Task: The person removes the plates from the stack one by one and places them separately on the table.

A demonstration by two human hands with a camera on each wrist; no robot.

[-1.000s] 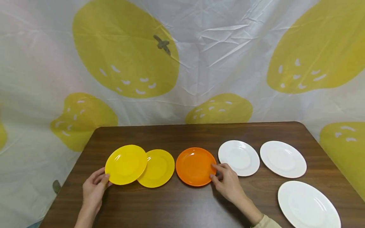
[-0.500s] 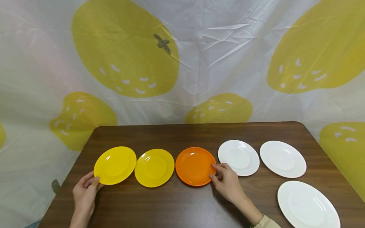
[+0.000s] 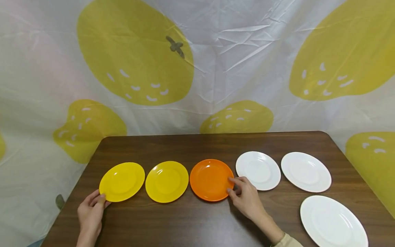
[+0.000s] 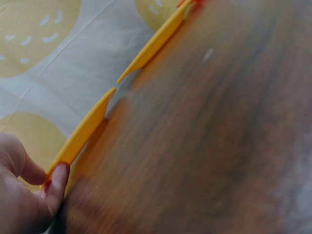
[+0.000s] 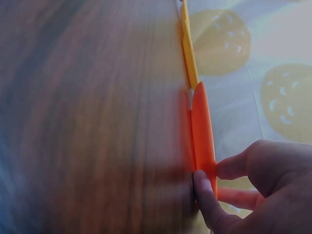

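At the left of the head view, my left hand pinches the near-left rim of a yellow plate. The left wrist view shows thumb and fingers on both faces of that yellow plate, its far side close to the wood. A second yellow plate lies just right of it, with a narrow gap between them. Beside that is an orange plate, whose right rim my right hand pinches. From the right wrist, the orange plate appears edge-on between the fingers, low over the table.
Two white plates lie at the back right of the brown wooden table. A larger white plate sits nearer at the right edge. Behind the table hangs a pale cloth printed with yellow fruit.
My left hand has moved left and lowered its yellow plate, which earlier overlapped the second yellow plate and now sits apart from it. My right hand and the orange plate have stayed in place.
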